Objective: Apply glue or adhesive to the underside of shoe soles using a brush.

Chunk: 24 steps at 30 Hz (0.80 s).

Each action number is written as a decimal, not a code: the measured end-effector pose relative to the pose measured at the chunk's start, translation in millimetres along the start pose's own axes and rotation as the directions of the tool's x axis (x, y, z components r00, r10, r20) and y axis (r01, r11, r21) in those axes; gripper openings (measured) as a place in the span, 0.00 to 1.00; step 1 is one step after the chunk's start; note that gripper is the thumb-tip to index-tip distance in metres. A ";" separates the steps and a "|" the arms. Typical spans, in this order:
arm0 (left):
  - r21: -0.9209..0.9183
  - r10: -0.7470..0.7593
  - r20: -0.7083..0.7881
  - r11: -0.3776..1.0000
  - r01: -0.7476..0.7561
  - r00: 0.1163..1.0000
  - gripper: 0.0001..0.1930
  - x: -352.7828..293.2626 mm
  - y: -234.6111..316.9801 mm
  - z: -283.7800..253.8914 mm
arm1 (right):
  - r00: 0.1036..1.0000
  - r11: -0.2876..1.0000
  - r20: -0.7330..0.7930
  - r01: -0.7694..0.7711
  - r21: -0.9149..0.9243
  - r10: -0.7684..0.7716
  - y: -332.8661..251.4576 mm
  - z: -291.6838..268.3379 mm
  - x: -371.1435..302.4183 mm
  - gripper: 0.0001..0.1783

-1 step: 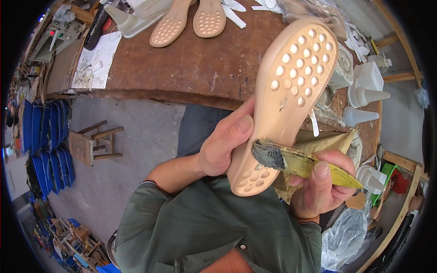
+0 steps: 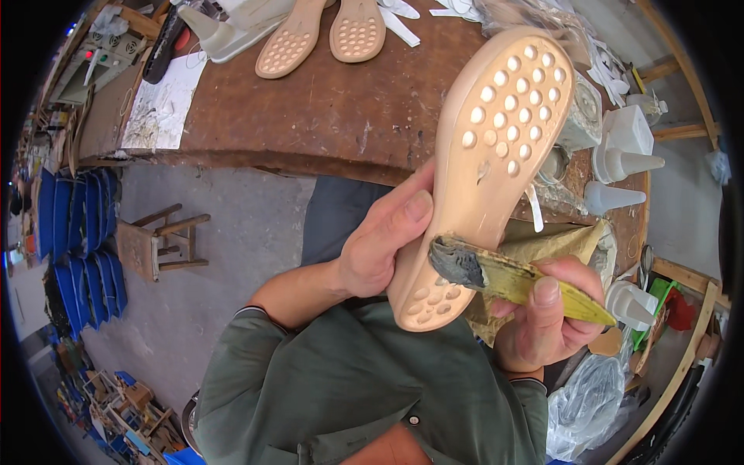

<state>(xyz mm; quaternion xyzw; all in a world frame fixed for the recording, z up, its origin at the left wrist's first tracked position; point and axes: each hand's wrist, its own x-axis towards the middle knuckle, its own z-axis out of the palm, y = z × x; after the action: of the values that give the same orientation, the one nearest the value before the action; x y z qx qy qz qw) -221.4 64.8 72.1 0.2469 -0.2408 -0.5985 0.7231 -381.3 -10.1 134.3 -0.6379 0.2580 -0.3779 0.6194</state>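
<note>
My left hand (image 2: 387, 240) is closed around the waist of a beige shoe sole (image 2: 457, 209), thumb on the near edge. The sole stands tilted in front of my chest, heel end low and toe end high. Round pits dot its forefoot and heel. In my right hand (image 2: 554, 310), a flat brush (image 2: 511, 277) with a worn yellow-green handle is pinched between thumb and fingers. Its dark, caked tip lies against the sole just above the heel pits. A narrow white strap (image 2: 535, 208) sticks out behind the sole.
A brown worktable (image 2: 310, 116) spans the far side, holding two more beige soles (image 2: 356, 35). White nozzle bottles (image 2: 620, 163) stand at its right. A wooden stool (image 2: 159, 244) and blue stacked pieces (image 2: 81, 209) are at left. Clear plastic (image 2: 589, 411) lies low right.
</note>
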 end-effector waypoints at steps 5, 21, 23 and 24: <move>0.022 0.017 -0.064 1.000 -0.016 0.998 0.34 5.1 1.0 2.6 | 0.999 0.999 -0.037 0.036 -0.024 -0.037 5.3 5.7 -10.1 0.11; -0.129 -0.047 -0.078 0.991 0.036 0.996 0.26 11.0 1.5 0.4 | 0.968 0.974 0.168 0.206 -0.097 -0.188 3.4 0.9 -11.3 0.12; -0.157 -0.071 -0.089 0.986 0.056 0.993 0.26 9.7 2.1 1.0 | 0.968 0.972 0.194 0.189 -0.138 -0.161 -1.5 -4.3 -7.1 0.12; -0.186 -0.094 -0.058 0.979 0.082 0.994 0.25 8.8 2.8 -0.2 | 0.944 0.947 0.279 0.241 -0.213 -0.177 -3.0 -8.3 -2.9 0.12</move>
<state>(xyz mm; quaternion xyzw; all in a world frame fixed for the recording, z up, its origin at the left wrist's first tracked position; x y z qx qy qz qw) -217.7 56.6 74.3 0.2096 -0.1493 -0.6410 0.7231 -390.0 -12.4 136.4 -0.7764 0.1506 -0.3218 0.5205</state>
